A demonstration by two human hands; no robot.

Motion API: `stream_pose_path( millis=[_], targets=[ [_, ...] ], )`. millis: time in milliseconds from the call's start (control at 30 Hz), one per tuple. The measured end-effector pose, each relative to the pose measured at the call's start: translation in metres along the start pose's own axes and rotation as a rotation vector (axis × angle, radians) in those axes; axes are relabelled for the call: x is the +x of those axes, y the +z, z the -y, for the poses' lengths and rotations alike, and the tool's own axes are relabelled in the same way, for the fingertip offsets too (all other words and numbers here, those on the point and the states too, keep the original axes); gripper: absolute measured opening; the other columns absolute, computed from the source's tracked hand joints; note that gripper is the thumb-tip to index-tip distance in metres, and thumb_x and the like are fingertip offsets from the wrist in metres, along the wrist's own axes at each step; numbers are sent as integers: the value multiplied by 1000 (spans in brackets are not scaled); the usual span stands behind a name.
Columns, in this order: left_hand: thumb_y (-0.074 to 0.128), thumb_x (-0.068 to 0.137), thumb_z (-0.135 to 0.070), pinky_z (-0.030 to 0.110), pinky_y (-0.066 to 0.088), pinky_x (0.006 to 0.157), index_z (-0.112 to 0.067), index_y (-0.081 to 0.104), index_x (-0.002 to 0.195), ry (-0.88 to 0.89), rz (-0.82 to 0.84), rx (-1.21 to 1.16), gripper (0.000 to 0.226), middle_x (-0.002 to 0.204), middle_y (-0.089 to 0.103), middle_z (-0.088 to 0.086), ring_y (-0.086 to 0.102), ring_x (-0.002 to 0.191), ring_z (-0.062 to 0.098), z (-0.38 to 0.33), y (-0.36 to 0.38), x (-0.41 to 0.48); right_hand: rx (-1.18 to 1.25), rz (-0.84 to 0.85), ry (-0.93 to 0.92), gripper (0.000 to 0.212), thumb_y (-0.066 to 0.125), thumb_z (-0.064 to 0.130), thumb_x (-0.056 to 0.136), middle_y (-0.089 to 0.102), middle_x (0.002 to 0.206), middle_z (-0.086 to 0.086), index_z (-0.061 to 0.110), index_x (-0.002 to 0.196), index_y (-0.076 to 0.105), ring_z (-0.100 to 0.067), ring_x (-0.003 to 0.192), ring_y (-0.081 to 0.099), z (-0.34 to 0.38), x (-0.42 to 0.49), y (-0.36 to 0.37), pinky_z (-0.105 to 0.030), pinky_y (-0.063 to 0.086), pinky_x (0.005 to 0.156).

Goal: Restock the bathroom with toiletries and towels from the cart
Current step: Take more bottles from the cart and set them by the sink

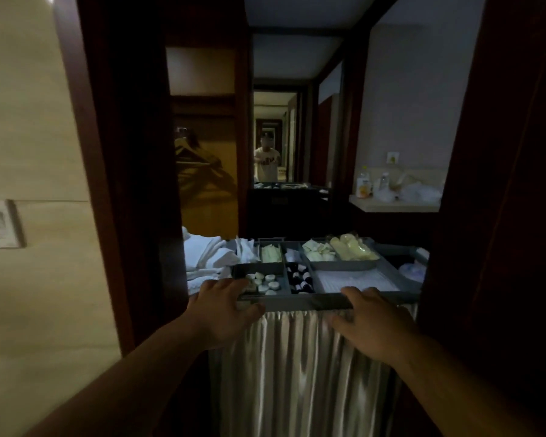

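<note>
Head view, lower centre: gripping the cart (300,301) by its front rail with left hand (223,307) and right hand (371,316). Likely heavy, rolling; best steered by that rail. At its left end, soft light towels (207,258).

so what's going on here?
A person stands at a housekeeping cart in a doorway. The left hand and right hand both grip its near edge, fingers over the rim and thumbs below. Neither hand holds any stock yet. Folded white towels lie at the cart's left. The grey divided tray holds small toiletries, with round white pieces nearest the left hand.
</note>
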State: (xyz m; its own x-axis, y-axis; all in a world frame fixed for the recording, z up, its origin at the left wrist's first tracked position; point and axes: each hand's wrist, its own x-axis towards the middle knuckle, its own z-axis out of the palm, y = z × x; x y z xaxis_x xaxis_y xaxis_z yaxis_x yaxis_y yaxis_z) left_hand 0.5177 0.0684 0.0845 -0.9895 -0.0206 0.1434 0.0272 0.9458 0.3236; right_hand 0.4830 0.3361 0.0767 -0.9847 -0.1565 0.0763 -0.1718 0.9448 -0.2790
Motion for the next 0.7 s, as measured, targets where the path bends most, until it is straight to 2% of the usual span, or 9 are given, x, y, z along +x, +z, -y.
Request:
stream_pose_path(
  millis=[67, 133, 233, 400, 567, 700],
  targets=[
    [26, 71, -85, 46, 24, 118, -37, 28, 152, 29, -11, -28, 94, 161, 28, -1, 17, 148, 28, 3, 7, 37, -15, -46, 36, 70, 41, 66, 94, 26, 158, -3, 37, 154, 18, -28, 138, 37, -6, 30, -6, -45, 40, 107],
    [30, 78, -84, 47, 26, 117, -39, 29, 151, 67, -14, -67, 86, 159, 32, -2, 20, 147, 27, 9, 14, 80, -13, -100, 61, 72, 43, 65, 93, 23, 160, -3, 38, 154, 16, -29, 139, 35, -10, 60, -13, -48, 39, 108],
    [34, 84, -80, 46, 26, 117, -39, 31, 151, 104, -1, -120, 78, 158, 35, -4, 22, 146, 27, 16, 19, 141, -66, -160, 100, 72, 44, 63, 94, 26, 160, -4, 35, 155, 16, -29, 139, 37, -10, 104, -24, -44, 39, 107],
    [45, 97, -57, 37, 32, 112, -31, 38, 150, 135, -109, -238, 59, 154, 41, 1, 30, 142, 25, 14, 25, 226, -101, -167, 127, 71, 43, 62, 96, 28, 157, -5, 33, 155, 17, -27, 139, 37, -9, 167, -21, -42, 37, 108],
    [45, 96, -59, 49, 43, 106, -32, 41, 148, 151, -49, -407, 59, 151, 42, 7, 47, 132, 30, 26, 56, 281, -94, -129, 197, 73, 42, 65, 95, 17, 164, -4, 34, 156, 16, -28, 146, 28, -23, 205, -1, -43, 30, 114],
    [42, 94, -62, 52, 40, 107, -33, 41, 147, 119, 12, -447, 60, 148, 46, 3, 39, 137, 28, 42, 91, 309, -7, -101, 253, 74, 45, 64, 93, 24, 162, -4, 35, 155, 17, -29, 142, 33, -39, 240, 23, -47, 34, 113]
  ],
)
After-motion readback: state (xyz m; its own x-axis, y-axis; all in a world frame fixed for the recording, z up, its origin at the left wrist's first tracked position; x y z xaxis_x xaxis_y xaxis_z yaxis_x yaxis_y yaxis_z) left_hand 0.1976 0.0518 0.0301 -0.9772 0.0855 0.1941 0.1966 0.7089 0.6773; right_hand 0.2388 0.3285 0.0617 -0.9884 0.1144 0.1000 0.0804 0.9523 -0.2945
